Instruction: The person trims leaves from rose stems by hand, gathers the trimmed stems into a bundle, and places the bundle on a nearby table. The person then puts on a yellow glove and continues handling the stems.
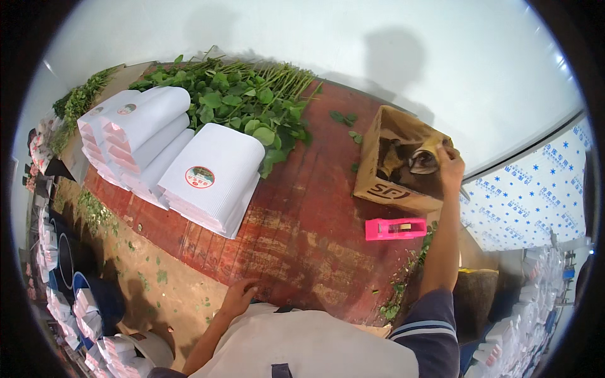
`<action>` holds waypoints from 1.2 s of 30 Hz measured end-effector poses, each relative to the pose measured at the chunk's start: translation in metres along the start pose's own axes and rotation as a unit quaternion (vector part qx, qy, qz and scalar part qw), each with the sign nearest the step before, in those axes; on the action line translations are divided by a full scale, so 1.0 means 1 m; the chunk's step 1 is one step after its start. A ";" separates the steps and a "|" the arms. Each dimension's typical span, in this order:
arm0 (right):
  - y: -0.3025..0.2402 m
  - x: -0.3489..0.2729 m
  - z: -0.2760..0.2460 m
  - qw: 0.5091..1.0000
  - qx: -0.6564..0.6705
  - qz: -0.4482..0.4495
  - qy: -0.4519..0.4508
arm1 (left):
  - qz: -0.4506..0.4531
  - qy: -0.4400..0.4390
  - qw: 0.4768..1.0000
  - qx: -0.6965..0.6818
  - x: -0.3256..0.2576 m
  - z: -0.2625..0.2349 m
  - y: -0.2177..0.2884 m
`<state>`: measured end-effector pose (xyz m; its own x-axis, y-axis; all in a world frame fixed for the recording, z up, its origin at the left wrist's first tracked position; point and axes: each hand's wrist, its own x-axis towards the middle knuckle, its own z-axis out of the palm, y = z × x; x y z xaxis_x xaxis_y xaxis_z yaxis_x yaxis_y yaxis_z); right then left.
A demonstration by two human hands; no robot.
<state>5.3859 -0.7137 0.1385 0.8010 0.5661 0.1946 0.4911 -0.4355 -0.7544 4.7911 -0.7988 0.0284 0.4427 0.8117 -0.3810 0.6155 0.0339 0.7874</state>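
Observation:
My right hand [450, 165] reaches over an open cardboard box [394, 197] at the right of the red table. Its fingers are closed on a tan ring-shaped roll [425, 160], tilted over the box's inside; it looks like a roll of tape. More brown pieces lie in the box, too shadowed to name. Just in front of the box is a pink tape dispenser [395, 229]. My left hand [238, 298] rests at the table's near edge with nothing in it, fingers loosely apart. Left of centre lies a white wrapped flower bundle [217, 167] with a round label.
Several more white bundles [148, 126] are stacked at the left. Behind them green leafy stems [242, 94] lie along the white wall. Loose leaves [394, 296] litter the table's right edge. Buckets [94, 299] with wrapped bundles stand on the floor at lower left.

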 end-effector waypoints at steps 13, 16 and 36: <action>-0.088 -0.313 0.071 0.947 0.244 0.079 -0.193 | 0.210 -0.073 0.965 -0.136 0.032 -0.016 0.143; -0.082 -0.343 0.094 0.963 0.213 0.093 -0.135 | 0.311 -0.026 0.950 0.024 0.017 -0.015 0.134; -0.130 -0.466 0.123 0.967 0.054 -0.169 -0.182 | -0.098 -0.145 0.763 -0.622 0.025 -0.017 0.024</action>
<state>4.9063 -0.8347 0.0687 0.4180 0.8809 0.2222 0.6497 -0.1188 -0.7508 4.8064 -0.7679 0.0457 0.6579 0.5629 -0.5003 -0.3273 0.8120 0.4833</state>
